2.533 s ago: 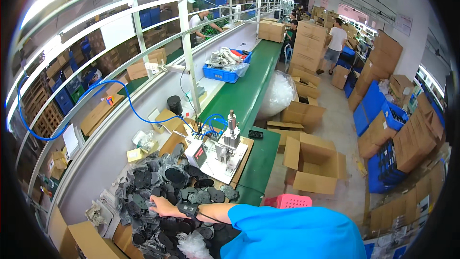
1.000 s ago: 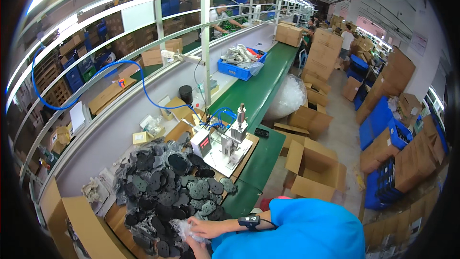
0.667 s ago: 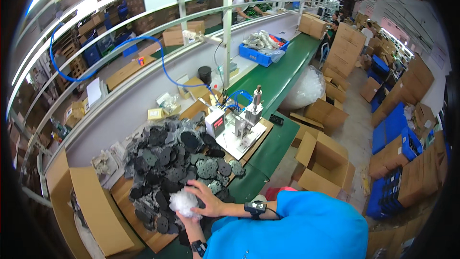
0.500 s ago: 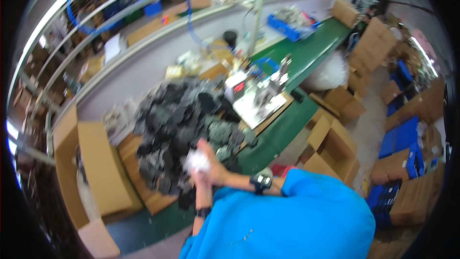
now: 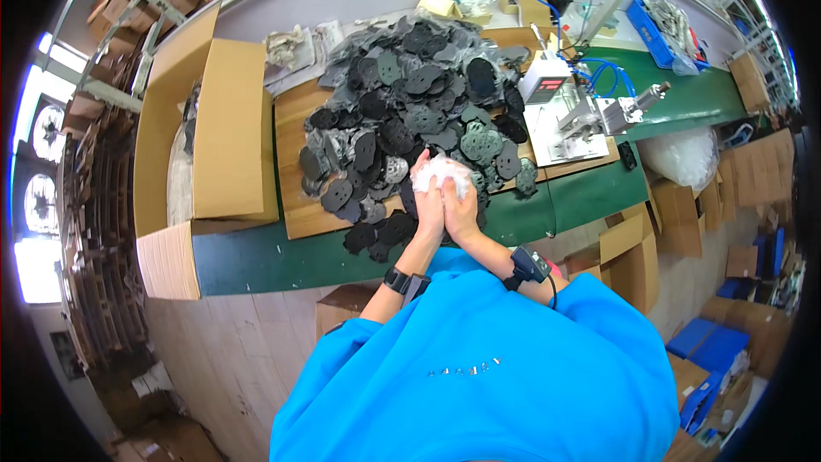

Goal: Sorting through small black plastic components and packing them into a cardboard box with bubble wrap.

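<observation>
Both my hands are pressed together around a crumpled white wad (image 5: 441, 173), thin like plastic film or tissue; its exact kind is unclear. My left hand (image 5: 429, 208) closes on its left side and my right hand (image 5: 461, 212) on its right. They are over the near edge of a large heap of flat, dark grey and black oval pieces (image 5: 423, 81), some with holes and some in clear plastic. The heap covers much of a wooden board (image 5: 295, 197) on the green table (image 5: 235, 261).
Left of the heap stands an open cardboard box (image 5: 229, 128). To the right is a small metal bench machine (image 5: 590, 124) with a display box (image 5: 544, 79) and blue air hoses. Farther right are a blue tray (image 5: 652, 34) and a bulging clear plastic bag (image 5: 682, 156). Open cartons (image 5: 629, 244) stand below.
The view has turned and now looks more squarely down on the table, with the picture sharper. Both hands still hold the white wad together at the heap's near edge.
</observation>
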{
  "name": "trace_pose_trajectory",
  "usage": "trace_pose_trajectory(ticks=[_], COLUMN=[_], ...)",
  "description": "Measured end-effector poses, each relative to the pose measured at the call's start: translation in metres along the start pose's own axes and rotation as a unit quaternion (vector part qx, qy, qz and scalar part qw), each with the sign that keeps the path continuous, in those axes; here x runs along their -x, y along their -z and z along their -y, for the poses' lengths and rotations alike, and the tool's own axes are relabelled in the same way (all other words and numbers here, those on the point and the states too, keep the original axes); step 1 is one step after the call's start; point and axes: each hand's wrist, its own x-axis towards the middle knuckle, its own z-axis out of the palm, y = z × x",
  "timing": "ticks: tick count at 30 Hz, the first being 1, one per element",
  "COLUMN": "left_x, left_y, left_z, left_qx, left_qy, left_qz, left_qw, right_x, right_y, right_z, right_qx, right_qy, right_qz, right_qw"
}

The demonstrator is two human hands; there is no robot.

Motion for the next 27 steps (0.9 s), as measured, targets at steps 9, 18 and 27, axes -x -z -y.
trace_pose_trajectory(ticks=[9, 18, 27], left_x=[-0.002, -0.015, -0.013], left_y=[0.004, 0.053, 0.108], left_z=[-0.058, -0.071, -0.064], left_qx=[-0.259, -0.355, -0.374], left_qy=[-0.193, -0.203, -0.156], left_qz=[0.024, 0.151, 0.006], left_qw=[0.946, 0.9, 0.914], right_x=[-0.022, -0.028, -0.031], right_y=[-0.013, -0.009, -0.048], right_z=[-0.012, -0.023, -0.012], right_qx=[-0.191, -0.406, -0.453], right_qy=[-0.268, -0.491, -0.55], right_qz=[0.076, 0.2, 0.266], right_qw=[0.941, 0.744, 0.65])
